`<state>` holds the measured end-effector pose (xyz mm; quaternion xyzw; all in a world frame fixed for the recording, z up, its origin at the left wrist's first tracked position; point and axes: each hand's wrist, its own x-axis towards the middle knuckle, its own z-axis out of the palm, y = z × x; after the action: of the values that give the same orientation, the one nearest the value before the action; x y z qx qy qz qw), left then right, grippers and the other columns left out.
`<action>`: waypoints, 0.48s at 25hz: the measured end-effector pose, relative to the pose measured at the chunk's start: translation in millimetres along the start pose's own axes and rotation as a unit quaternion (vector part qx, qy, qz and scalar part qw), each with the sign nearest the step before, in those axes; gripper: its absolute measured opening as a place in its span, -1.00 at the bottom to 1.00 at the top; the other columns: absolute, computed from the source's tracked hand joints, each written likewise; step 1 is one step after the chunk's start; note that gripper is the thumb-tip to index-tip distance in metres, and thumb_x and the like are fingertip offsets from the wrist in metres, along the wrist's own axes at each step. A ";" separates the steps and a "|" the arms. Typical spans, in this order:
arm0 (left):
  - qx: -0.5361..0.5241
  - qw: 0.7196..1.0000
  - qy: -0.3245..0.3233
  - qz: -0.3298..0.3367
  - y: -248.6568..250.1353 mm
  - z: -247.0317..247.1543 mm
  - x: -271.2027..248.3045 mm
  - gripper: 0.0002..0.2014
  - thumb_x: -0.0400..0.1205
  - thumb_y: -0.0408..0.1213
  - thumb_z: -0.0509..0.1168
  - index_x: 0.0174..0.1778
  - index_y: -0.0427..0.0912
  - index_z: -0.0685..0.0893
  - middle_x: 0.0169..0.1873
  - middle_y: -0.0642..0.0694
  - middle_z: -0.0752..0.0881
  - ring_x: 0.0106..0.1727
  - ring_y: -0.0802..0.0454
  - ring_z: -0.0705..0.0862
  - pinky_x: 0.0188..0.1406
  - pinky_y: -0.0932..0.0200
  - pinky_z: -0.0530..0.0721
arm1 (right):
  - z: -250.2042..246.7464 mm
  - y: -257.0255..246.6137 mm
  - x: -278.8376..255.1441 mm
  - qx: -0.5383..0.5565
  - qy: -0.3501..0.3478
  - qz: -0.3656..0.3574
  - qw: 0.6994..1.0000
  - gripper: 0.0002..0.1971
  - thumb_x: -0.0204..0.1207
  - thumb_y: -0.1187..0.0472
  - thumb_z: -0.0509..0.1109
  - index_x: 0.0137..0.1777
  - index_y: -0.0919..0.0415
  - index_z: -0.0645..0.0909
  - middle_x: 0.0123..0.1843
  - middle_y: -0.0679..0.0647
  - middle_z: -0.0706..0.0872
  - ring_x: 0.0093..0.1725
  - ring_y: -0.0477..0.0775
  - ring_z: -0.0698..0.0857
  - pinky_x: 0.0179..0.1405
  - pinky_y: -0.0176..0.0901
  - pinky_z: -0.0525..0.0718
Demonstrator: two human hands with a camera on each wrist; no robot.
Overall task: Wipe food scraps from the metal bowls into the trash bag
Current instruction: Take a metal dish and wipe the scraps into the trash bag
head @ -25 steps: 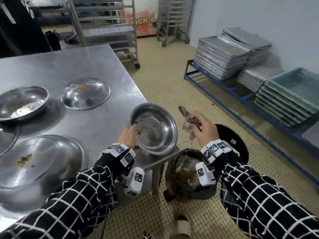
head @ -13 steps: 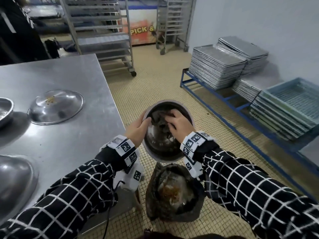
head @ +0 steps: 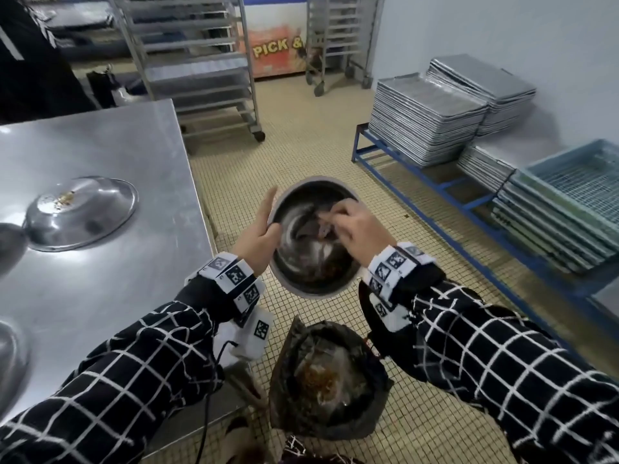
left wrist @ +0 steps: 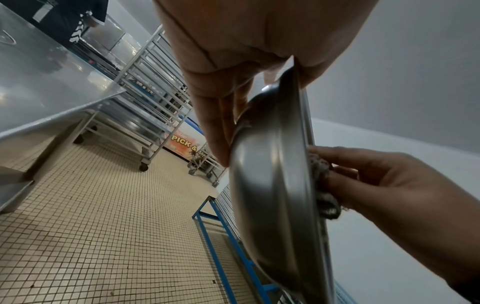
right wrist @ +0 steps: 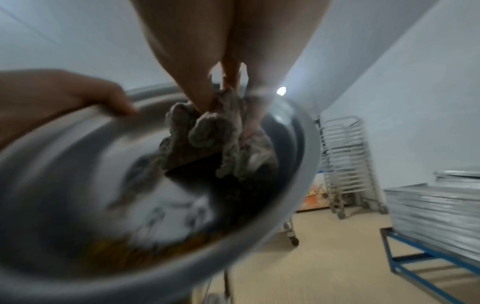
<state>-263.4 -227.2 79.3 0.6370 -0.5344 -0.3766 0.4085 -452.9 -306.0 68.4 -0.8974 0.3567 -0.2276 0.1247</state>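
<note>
A metal bowl (head: 294,262) hangs tilted toward me above the black trash bag (head: 365,416), which holds brown scraps. My left hand (head: 263,234) grips the bowl's left rim, thumb inside and fingers flat on the outer wall (left wrist: 262,185). My right hand (head: 351,226) holds a crumpled grey cloth (right wrist: 213,131) against the inside of the bowl (right wrist: 293,168). Brown scraps lie along the bowl's lower inside edge. The cloth (left wrist: 324,185) also shows at the rim in the left wrist view.
The steel table (head: 117,155) stands at my left with an upturned bowl (head: 80,216) bearing scraps and other bowls at its left edge. Stacked baking trays (head: 425,118) and blue crates (head: 576,189) sit on a blue rack at right. Wheeled racks (head: 194,61) stand behind.
The bowl has left the table edge and come over the trash bag, tilted toward me. My right hand brought the cloth inside it and has shifted toward the bowl's right side.
</note>
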 end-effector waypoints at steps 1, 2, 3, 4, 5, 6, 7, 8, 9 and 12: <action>0.002 1.000 -0.007 0.006 2.6 1.5 4.8 -0.38 0.74 -0.29 0.02 0.63 0.30 -0.05 0.02 0.25 0.52 -0.08 0.30 0.62 -0.11 0.36 0.64 | -6.9 7.8 7.2 0.024 0.024 0.031 0.999 -0.69 0.61 0.30 0.25 0.32 0.26 0.61 0.26 0.22 0.59 0.17 0.08 0.54 0.21 -0.31 0.48; 0.000 1.000 -0.018 0.021 3.1 3.3 10.0 -0.37 0.73 -0.29 0.03 0.62 0.34 -0.04 0.13 0.18 0.55 -0.01 0.25 0.65 0.01 0.25 0.68 | -9.0 15.0 14.5 0.041 0.016 0.065 0.997 -0.69 0.63 0.29 0.22 0.33 0.25 0.60 0.28 0.20 0.57 0.16 0.01 0.51 0.16 -0.41 0.46; -0.007 0.999 -0.028 0.035 4.2 5.6 14.6 -0.39 0.73 -0.27 0.04 0.59 0.40 0.01 0.23 0.11 0.57 0.08 0.17 0.67 0.12 0.13 0.69 | -8.6 20.6 18.9 0.030 -0.013 0.086 0.996 -0.69 0.64 0.30 0.20 0.33 0.24 0.60 0.31 0.19 0.56 0.18 0.02 0.51 0.17 -0.40 0.48; -0.020 0.998 -0.029 0.046 6.1 8.4 17.1 -0.42 0.74 -0.26 0.04 0.54 0.46 0.09 0.25 0.10 0.58 0.15 0.11 0.68 0.16 0.07 0.70 | -5.7 25.0 20.7 -0.003 -0.036 0.088 0.995 -0.68 0.63 0.33 0.19 0.33 0.25 0.61 0.32 0.21 0.55 0.23 0.11 0.52 0.26 -0.25 0.52; -0.029 0.998 -0.019 0.054 8.1 11.1 18.3 -0.46 0.75 -0.26 0.03 0.48 0.50 0.16 0.20 0.14 0.60 0.16 0.08 0.68 0.12 0.11 0.72 | -1.7 28.7 19.8 -0.045 -0.054 0.083 0.994 -0.68 0.62 0.35 0.19 0.31 0.27 0.63 0.33 0.24 0.56 0.28 0.22 0.52 0.36 -0.07 0.49; -0.030 0.998 -0.003 0.061 10.2 14.6 19.2 -0.49 0.76 -0.26 0.02 0.44 0.51 0.19 0.15 0.17 0.61 0.17 0.08 0.68 0.05 0.20 0.72 | 4.8 32.6 16.2 -0.068 -0.059 0.079 0.993 -0.69 0.61 0.36 0.20 0.28 0.30 0.65 0.32 0.28 0.57 0.31 0.29 0.52 0.41 0.03 0.46; -0.028 0.997 0.013 0.068 11.9 18.0 19.3 -0.52 0.77 -0.25 0.01 0.44 0.48 0.20 0.16 0.15 0.61 0.20 0.07 0.66 0.05 0.23 0.71 | 9.3 33.3 10.2 -0.069 -0.060 0.081 0.993 -0.69 0.60 0.35 0.21 0.27 0.32 0.65 0.31 0.30 0.58 0.30 0.31 0.53 0.41 0.02 0.46; -0.013 0.997 0.031 0.073 12.2 20.5 21.5 -0.54 0.77 -0.20 0.01 0.48 0.44 0.18 0.26 0.07 0.59 0.28 0.05 0.62 0.15 0.18 0.68 | 15.6 34.8 6.6 -0.055 -0.054 0.080 0.994 -0.69 0.61 0.33 0.22 0.29 0.30 0.64 0.30 0.29 0.59 0.29 0.29 0.55 0.37 -0.05 0.47; 0.009 0.996 0.042 0.081 11.1 22.2 24.4 -0.53 0.77 -0.15 0.00 0.55 0.37 0.13 0.39 -0.02 0.53 0.38 0.04 0.53 0.30 0.07 0.60 | 23.0 36.7 3.6 -0.022 -0.057 0.085 0.994 -0.69 0.63 0.28 0.22 0.32 0.26 0.62 0.31 0.24 0.61 0.26 0.22 0.58 0.32 -0.15 0.49; 0.085 0.987 0.056 0.121 5.1 23.7 34.8 -0.48 0.75 -0.09 0.00 0.64 0.20 0.03 0.55 -0.07 0.37 0.44 0.18 0.32 0.44 0.03 0.37 | 42.0 31.6 4.2 0.150 -0.131 0.154 0.968 -0.70 0.63 0.12 0.26 0.31 0.13 0.62 0.27 0.10 0.67 0.19 0.06 0.65 0.29 -0.17 0.59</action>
<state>-282.0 -264.9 73.5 0.6199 -0.6139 -0.2414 0.4249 -447.8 -328.9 21.2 -0.8247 0.4333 -0.1371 0.3367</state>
